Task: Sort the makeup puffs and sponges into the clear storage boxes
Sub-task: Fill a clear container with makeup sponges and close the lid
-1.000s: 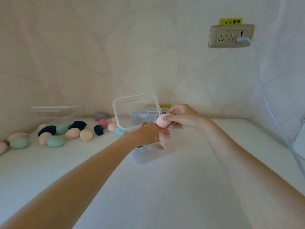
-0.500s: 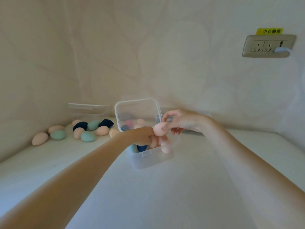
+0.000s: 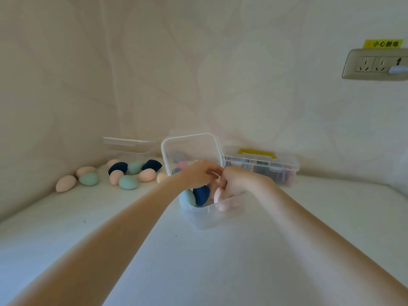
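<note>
A clear storage box (image 3: 207, 217) stands at mid-table with its lid (image 3: 191, 149) tilted up behind it. Inside lie a teal sponge (image 3: 187, 197), a navy sponge (image 3: 201, 194) and pink ones. My right hand (image 3: 237, 184) reaches down into the box, its curled fingers holding a pink sponge (image 3: 218, 195) just inside the right side. My left hand (image 3: 197, 175) curls over the box's far rim at the foot of the lid, touching the right hand's fingers. Several loose peach, teal and navy sponges (image 3: 128, 182) lie at the back left.
A second clear box (image 3: 129, 146) sits against the wall behind the loose sponges. A clear case with a yellow handle (image 3: 257, 152) stands at the back right of the open box. A wall socket (image 3: 375, 64) with a plug is at the upper right.
My right hand has dropped with the pink sponge from above the box down into it. The left hand stays at the box. The view has shifted left and closer.
</note>
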{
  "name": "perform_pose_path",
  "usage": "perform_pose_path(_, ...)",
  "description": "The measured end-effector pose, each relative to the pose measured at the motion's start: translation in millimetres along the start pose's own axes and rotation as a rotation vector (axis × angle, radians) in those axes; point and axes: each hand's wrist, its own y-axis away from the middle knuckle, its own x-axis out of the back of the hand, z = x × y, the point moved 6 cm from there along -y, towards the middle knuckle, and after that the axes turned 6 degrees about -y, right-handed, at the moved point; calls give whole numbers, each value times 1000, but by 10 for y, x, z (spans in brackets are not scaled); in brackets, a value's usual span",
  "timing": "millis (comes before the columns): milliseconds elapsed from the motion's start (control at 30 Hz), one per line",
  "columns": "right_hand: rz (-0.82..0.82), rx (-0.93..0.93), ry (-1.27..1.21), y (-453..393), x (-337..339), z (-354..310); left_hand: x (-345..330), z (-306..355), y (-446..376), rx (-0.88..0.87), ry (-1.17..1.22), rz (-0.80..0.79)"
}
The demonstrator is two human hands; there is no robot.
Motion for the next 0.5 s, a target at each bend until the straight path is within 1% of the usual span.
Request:
perform_pose_path(67, 37, -22, 39, -22, -12, 4, 14, -51, 23, -33, -47, 15)
perform_pose_path(200, 100, -31, 85, -24, -33, -24, -31, -146, 88, -49, -107, -26)
perform_pose_path(400, 99, -35, -64, 37, 19, 29, -67, -137, 175, -59, -162, -19)
perform_pose_path(500, 170, -23, -132, 69, 127, 91, -68, -150, 191, -44, -180, -13)
